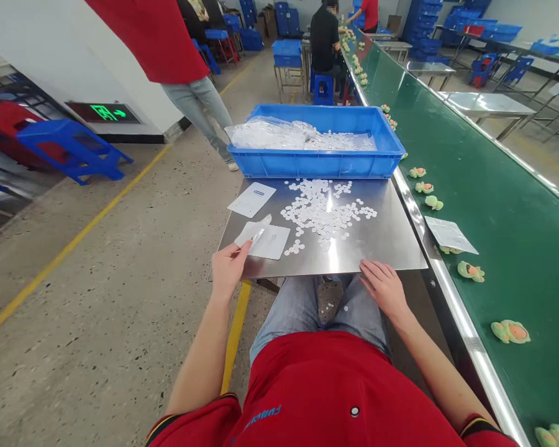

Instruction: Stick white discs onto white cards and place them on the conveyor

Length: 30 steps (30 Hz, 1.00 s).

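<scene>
Pinched in my left hand (pixel 230 267) is a crumpled translucent plastic piece (pixel 259 231), held over a white card (pixel 272 243) at the left front of the metal table (pixel 386 239). Another white card (pixel 252 199) lies behind it. Many small white discs (pixel 323 211) are scattered over the table's middle. My right hand (pixel 382 284) rests at the table's front edge, fingers stretched out and nothing held. Behind the discs stands a blue crate (pixel 317 162) with clear plastic bags (pixel 279 134) and more discs inside.
On the right runs a green conveyor belt (pixel 461 310) carrying small green plush-like figures (pixel 511 332) and a white packet (pixel 451 234). A person in a red shirt (pixel 161 37) stands at the back left. Someone in black (pixel 325 38) sits beside the belt farther back.
</scene>
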{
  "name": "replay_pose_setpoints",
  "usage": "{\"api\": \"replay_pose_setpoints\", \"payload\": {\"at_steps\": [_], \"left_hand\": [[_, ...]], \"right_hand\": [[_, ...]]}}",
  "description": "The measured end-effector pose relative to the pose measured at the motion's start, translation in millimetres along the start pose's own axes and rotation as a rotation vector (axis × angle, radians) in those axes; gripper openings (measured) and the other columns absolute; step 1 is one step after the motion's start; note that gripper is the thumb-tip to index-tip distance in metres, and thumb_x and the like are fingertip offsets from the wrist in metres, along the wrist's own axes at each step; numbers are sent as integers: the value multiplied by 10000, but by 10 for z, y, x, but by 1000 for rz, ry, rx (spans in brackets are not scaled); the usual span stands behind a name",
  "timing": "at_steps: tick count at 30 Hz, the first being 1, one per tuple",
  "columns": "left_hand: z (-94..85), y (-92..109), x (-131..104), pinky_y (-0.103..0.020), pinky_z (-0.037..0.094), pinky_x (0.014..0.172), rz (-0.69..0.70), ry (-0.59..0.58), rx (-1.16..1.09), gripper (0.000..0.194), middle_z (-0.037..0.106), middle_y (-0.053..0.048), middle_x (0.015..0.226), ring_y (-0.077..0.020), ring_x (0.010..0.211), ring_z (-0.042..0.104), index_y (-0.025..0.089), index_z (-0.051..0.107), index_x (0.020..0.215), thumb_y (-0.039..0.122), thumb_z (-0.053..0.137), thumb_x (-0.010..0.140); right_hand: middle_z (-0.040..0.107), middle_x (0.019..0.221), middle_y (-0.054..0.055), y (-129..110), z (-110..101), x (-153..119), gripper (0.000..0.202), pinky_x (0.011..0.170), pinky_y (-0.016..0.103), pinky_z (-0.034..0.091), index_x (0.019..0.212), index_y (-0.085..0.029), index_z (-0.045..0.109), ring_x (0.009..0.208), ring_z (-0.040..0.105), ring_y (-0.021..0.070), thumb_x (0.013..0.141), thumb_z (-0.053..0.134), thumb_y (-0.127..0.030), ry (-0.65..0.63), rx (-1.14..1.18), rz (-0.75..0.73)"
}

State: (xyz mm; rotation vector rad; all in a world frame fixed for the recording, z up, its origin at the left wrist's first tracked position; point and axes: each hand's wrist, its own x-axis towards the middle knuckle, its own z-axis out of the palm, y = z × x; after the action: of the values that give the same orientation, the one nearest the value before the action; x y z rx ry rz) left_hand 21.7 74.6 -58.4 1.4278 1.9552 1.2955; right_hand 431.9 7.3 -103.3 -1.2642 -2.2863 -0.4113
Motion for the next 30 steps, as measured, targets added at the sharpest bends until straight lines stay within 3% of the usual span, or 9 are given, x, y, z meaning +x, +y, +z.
{"api": "replay_pose_setpoints", "payload": {"at_steps": [5, 11, 15, 20, 23, 25, 27, 29, 30], "left_hand": [[149, 315, -166, -307, 569, 755, 126, 43, -96, 285, 796, -31, 836, -214, 770, 703, 191, 818, 813, 463, 740, 776], [493, 633, -460, -340, 621, 846, 422, -117, -178, 137, 820, -34, 901, -210, 841, 762, 239, 827, 848, 355, 754, 847], [582, 692, -587, -349, 626, 890, 519, -231, -138, 131, 823, -35, 973, -208, 915, 770, 249, 827, 946, 245, 709, 891], [625, 743, -652, -364, 619, 936, 522, -308, -106, 160, 819, -40, 1019, -212, 956, 767, 253, 816, 991, 281, 666, 944], [545, 735, -535, -409, 559, 1073, 567, -340, -32, 307, 765, -60, 1244, -242, 1166, 709, 257, 761, 1195, 398, 710, 927], [420, 646, -382, -468, 484, 1164, 555, -329, 122, 590, 661, -94, 1426, -292, 1333, 606, 247, 656, 1376, 486, 783, 852], [278, 483, -223, -503, 478, 1158, 472, -335, 327, 667, 617, -124, 1469, -336, 1377, 558, 234, 633, 1401, 515, 801, 819], [173, 288, -110, -509, 483, 1143, 410, -395, 485, 554, 613, -133, 1470, -355, 1383, 549, 236, 686, 1328, 497, 767, 847], [145, 196, -81, -504, 486, 1137, 405, -422, 533, 479, 624, -127, 1459, -350, 1371, 560, 243, 707, 1294, 484, 727, 880]], "right_hand": [[801, 1056, 34, -12, -98, 112, 289, 837, 319, 559, 1080, -225, 779, 907, 736, 166, 1017, 518, -117, 162, 161, 32], [787, 958, 48, -344, -337, 856, 215, 783, 302, 593, 965, -256, 797, 853, 735, 163, 989, 603, -164, 371, 386, 152], [802, 958, 19, -470, -379, 1099, 240, 782, 281, 594, 962, -260, 798, 854, 749, 155, 1009, 577, -181, 281, 398, 120], [793, 1107, 28, -428, -364, 1037, 268, 752, 245, 602, 1155, -252, 769, 912, 758, 149, 1031, 533, -227, 38, 482, 83], [793, 1051, 39, -120, -441, 1058, 237, 849, 272, 604, 1032, -254, 796, 935, 751, 164, 1011, 560, -247, 134, 430, 48], [785, 993, 60, 279, -542, 1077, 221, 888, 316, 594, 950, -235, 800, 936, 740, 188, 987, 583, -265, 335, 267, 183], [761, 994, 101, 756, -665, 1038, 206, 855, 344, 586, 937, -197, 797, 952, 719, 219, 950, 617, -297, 470, 62, 422], [735, 1059, 142, 1178, -780, 915, 218, 817, 350, 567, 972, -167, 798, 999, 697, 246, 933, 617, -282, 405, -93, 670], [725, 1111, 155, 1329, -824, 830, 220, 808, 359, 556, 1000, -161, 798, 1017, 690, 260, 922, 622, -268, 288, -141, 781]]}}
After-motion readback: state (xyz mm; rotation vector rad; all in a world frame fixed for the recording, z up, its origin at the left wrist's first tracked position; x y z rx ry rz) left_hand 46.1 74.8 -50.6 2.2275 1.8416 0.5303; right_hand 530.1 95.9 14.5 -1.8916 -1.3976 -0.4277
